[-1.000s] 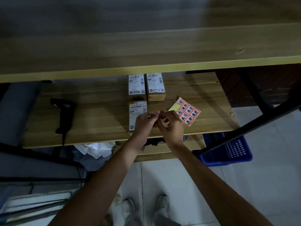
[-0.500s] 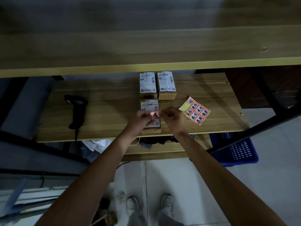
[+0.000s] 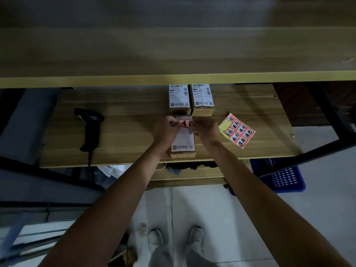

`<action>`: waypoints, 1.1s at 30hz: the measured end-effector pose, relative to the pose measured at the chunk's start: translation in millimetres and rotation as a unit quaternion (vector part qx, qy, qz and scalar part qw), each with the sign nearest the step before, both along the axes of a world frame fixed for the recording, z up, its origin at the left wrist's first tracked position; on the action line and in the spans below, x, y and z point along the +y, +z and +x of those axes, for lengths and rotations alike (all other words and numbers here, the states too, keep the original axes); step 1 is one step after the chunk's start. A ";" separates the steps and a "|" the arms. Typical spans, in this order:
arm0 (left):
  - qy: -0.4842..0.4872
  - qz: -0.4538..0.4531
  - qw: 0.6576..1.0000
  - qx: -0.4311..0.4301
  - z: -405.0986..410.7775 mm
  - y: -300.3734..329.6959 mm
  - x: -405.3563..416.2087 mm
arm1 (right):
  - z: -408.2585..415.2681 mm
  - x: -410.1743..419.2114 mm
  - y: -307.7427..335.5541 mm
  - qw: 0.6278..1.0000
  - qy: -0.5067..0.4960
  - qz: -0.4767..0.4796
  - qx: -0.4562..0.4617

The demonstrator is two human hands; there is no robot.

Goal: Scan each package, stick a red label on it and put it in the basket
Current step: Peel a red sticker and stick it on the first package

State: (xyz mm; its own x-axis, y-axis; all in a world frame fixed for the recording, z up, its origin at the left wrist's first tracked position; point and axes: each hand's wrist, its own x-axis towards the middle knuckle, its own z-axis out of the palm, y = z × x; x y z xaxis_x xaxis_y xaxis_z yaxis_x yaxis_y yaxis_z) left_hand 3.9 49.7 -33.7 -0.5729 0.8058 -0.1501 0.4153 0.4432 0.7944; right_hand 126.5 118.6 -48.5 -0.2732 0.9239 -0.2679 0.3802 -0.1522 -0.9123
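A red label (image 3: 185,123) sits over the far end of the nearest package (image 3: 183,139), which lies flat near the front edge of the wooden shelf (image 3: 125,132). The left hand (image 3: 167,130) pinches the label's left edge and the right hand (image 3: 205,128) pinches its right edge, fingers curled narrow. Two more packages (image 3: 179,98) (image 3: 202,98) lie just behind. A sheet of red labels (image 3: 238,131) rests to the right, a black scanner (image 3: 89,128) well to the left, and a blue basket (image 3: 283,177) stands on the floor below right.

You stand in pale shoes (image 3: 196,238) at six o'clock on a tiled floor (image 3: 240,212). A wooden shelf board (image 3: 173,54) spans twelve o'clock, and crumpled white plastic (image 3: 112,170) lies at about eight o'clock.
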 end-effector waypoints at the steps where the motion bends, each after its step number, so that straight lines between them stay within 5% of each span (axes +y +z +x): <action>1: 0.003 -0.002 1.000 0.003 -2.6 1.5 6.0 | -2.8 6.2 3.6 1.000 0.001 0.005 -0.014; 11: -0.013 0.002 0.998 -0.067 -10.4 3.2 30.5 | -19.1 32.2 20.4 0.994 0.019 0.029 -0.107; 15: 0.000 -0.004 1.000 0.001 -11.9 -4.0 32.5 | -23.3 31.9 14.4 0.992 0.019 0.021 -0.125; 33: 0.007 -0.049 0.998 0.049 -11.6 -24.6 43.2 | -27.1 36.9 3.7 0.985 0.021 0.043 -0.166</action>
